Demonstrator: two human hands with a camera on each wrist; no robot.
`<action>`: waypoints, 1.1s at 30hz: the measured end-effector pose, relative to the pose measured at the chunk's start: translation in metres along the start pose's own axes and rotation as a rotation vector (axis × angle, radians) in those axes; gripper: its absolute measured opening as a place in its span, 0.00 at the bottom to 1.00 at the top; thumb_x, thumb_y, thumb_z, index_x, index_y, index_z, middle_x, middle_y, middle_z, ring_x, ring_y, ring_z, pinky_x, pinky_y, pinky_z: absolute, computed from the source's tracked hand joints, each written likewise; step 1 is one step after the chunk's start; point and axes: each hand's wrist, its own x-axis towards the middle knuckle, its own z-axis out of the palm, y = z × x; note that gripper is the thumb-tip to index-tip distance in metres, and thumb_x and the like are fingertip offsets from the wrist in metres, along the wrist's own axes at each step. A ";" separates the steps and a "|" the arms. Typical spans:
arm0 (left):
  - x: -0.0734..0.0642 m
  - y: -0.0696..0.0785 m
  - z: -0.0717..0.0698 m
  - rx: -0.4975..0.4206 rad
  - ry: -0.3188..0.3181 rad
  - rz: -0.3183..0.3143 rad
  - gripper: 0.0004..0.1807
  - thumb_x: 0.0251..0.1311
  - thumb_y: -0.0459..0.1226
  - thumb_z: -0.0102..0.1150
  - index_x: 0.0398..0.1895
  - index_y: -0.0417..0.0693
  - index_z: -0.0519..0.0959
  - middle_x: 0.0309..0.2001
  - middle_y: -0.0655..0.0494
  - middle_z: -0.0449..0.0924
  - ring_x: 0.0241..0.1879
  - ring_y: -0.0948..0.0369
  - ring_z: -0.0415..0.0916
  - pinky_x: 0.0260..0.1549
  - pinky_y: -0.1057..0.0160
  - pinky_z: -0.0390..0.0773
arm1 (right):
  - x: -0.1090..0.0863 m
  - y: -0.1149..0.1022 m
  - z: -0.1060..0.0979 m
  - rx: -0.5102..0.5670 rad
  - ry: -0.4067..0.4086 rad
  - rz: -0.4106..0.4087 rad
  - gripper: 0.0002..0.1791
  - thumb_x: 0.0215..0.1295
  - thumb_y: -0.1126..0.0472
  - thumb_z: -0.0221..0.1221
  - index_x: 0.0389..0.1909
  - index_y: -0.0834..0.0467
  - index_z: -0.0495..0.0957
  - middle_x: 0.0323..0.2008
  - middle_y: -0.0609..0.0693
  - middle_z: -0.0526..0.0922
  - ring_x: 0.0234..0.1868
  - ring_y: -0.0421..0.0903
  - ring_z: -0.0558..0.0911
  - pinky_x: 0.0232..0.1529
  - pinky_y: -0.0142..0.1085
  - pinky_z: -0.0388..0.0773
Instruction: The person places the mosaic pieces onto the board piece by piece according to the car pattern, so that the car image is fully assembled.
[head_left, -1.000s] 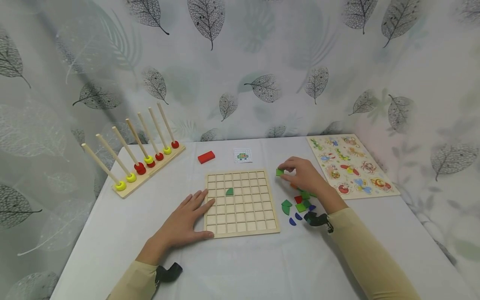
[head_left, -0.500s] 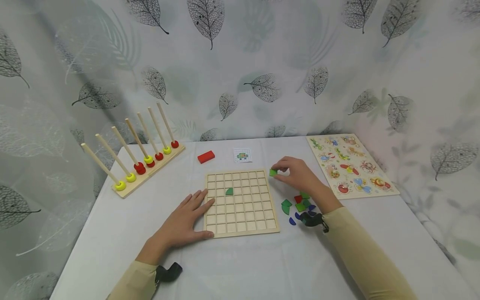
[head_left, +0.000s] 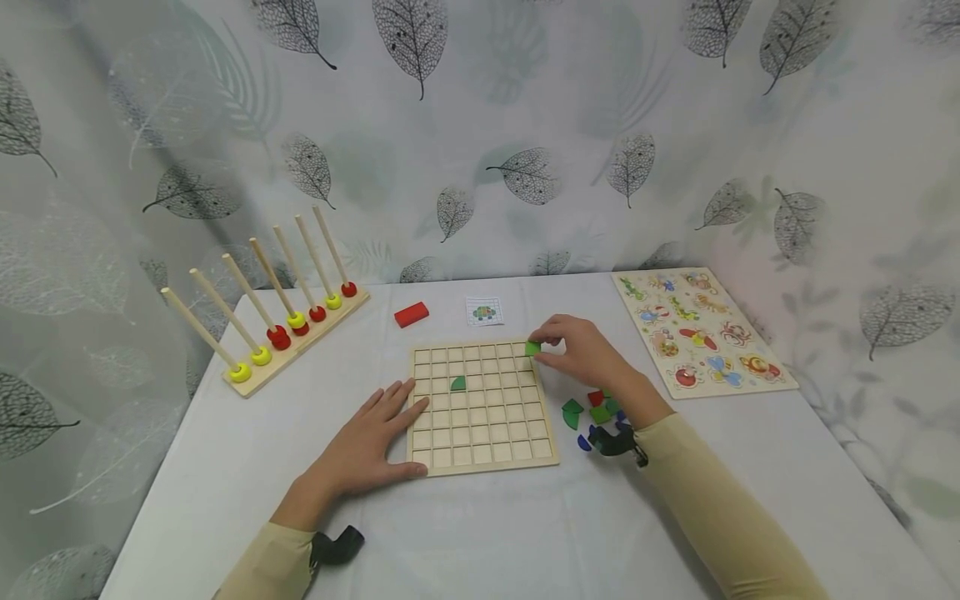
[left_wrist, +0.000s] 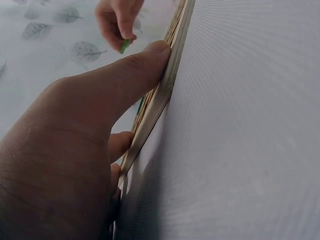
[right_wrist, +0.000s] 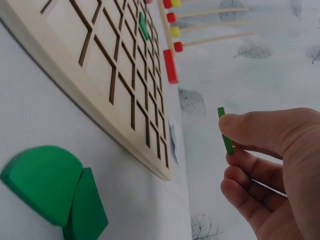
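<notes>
Looks like early days: left hand (head_left: 378,435) lies spread at the board's (head_left: 491,413) left edge, loose pieces (head_left: 599,414) sit off to the right, and just one green quarter (head_left: 458,383) is on there, curve facing far left. Right hand (head_left: 581,348) pinches a green tile (head_left: 532,348) by the board's far right corner, roughly level, squarish so no clear long axis.

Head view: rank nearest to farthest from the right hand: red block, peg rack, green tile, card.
1. Green tile: pinched in the right hand.
2. Card: left of the hand, beyond the board.
3. Red block: farther left, past the card.
4. Peg rack: farthest left.
</notes>
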 end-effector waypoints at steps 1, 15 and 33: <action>0.000 0.000 0.000 0.000 0.000 0.000 0.57 0.61 0.73 0.62 0.87 0.54 0.63 0.87 0.47 0.49 0.86 0.46 0.46 0.82 0.44 0.49 | 0.000 -0.001 0.000 0.000 -0.002 0.002 0.14 0.67 0.63 0.76 0.53 0.57 0.90 0.48 0.48 0.87 0.47 0.50 0.81 0.50 0.47 0.82; 0.000 -0.003 0.004 0.012 0.011 0.004 0.56 0.61 0.74 0.60 0.87 0.55 0.63 0.88 0.48 0.49 0.86 0.47 0.45 0.83 0.45 0.48 | 0.005 -0.016 0.007 0.000 -0.023 -0.025 0.15 0.67 0.62 0.76 0.54 0.57 0.90 0.48 0.48 0.87 0.46 0.48 0.82 0.49 0.44 0.83; 0.000 -0.002 0.001 0.001 0.005 0.001 0.57 0.61 0.73 0.62 0.87 0.55 0.63 0.88 0.48 0.49 0.86 0.47 0.46 0.83 0.46 0.48 | 0.016 -0.036 0.016 0.031 -0.079 -0.030 0.15 0.70 0.59 0.74 0.55 0.57 0.90 0.49 0.46 0.86 0.48 0.48 0.83 0.49 0.42 0.83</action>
